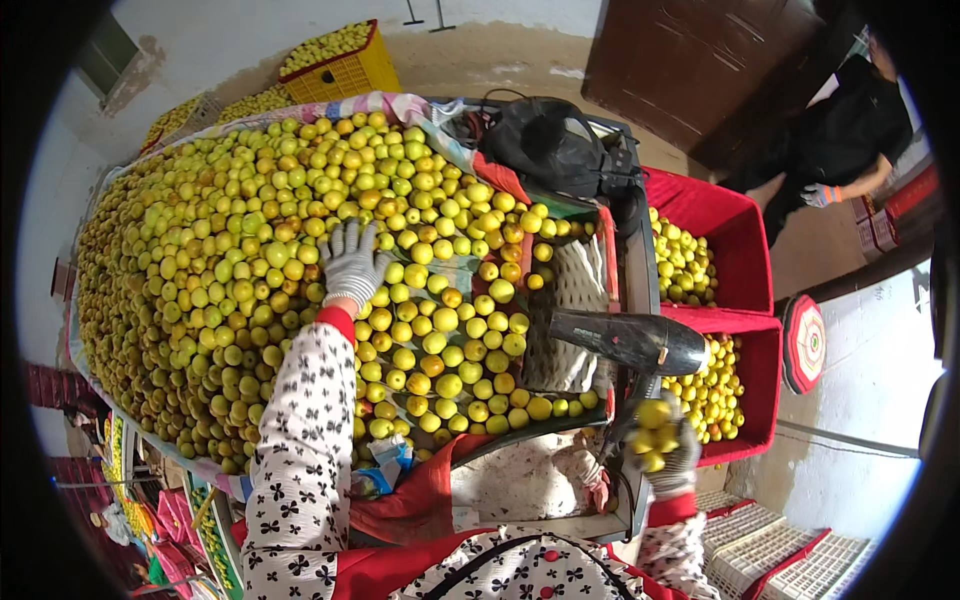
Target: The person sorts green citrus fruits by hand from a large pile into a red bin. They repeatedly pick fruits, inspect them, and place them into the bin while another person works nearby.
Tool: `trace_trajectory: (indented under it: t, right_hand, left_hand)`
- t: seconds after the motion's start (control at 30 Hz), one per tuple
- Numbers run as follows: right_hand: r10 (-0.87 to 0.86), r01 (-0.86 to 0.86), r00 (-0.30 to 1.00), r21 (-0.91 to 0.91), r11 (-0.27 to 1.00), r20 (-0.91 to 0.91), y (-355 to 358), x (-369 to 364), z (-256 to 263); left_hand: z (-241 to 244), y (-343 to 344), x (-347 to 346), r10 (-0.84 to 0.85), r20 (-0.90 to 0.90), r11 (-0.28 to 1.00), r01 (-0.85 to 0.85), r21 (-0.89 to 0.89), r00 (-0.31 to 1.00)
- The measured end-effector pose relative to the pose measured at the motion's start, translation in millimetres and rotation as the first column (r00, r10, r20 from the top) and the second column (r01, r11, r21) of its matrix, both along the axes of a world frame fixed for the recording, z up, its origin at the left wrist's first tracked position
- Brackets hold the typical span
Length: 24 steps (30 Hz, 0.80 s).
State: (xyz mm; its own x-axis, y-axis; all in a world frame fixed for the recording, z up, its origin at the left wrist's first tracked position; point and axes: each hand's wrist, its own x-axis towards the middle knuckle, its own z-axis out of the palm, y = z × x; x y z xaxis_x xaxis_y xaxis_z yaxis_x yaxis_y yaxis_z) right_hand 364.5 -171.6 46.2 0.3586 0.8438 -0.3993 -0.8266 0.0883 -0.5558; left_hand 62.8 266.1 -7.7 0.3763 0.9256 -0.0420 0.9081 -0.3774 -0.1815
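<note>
A big heap of small, round yellow-green fruits [247, 202], some with brown patches, covers the cloth-lined sorting table before me. My left hand [352, 266], in a grey striped glove, rests on the heap with its fingers spread. Past the table's right edge, my right hand [679, 454], gloved alike, holds several yellow fruits [652, 435] in its palm. Just above that hand in the picture is a black hair dryer [630, 341], its nozzle pointing left over a white foam-net pad [574, 322]. Beyond the edge stand two red-lined crates [757, 442] with fruits inside.
A black bag [544, 142] lies at the table's far right corner. Yellow plastic crates [341, 75] of fruit stand behind the table. At the right, a person in black [855, 127] wears a glove. A round stool [804, 343] and pale crates [780, 555] stand nearby.
</note>
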Motion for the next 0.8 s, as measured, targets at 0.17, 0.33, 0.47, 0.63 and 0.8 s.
trace_trajectory:
  t: [0.17,0.33,0.47,0.63,0.8]
  right_hand:
    - [-0.043,0.462,0.775,-0.52,0.719,0.63,-111,103,-40]
    - [0.433,0.331,0.297,-0.517,0.789,0.851,-22,15,11]
    - [0.32,-0.207,-0.273,-0.381,0.901,0.907,98,-81,8]
    - [0.169,-0.356,-0.694,-0.538,0.764,0.7,179,-158,-49]
    - [0.094,-0.348,-0.719,-0.473,0.809,0.689,173,-145,-81]
  left_hand:
    - [-9,-1,21,0.018,-0.032,1.0,-0.017,0.005,0.999]
    - [-23,-18,21,-0.109,0.064,0.989,0.102,0.105,0.992]
    - [-24,-34,22,-0.103,0.158,0.991,0.088,0.1,0.982]
    - [-27,-63,21,-0.117,0.244,0.992,0.101,0.075,0.963]
    - [-31,-105,23,-0.167,0.251,0.985,0.149,0.089,0.953]
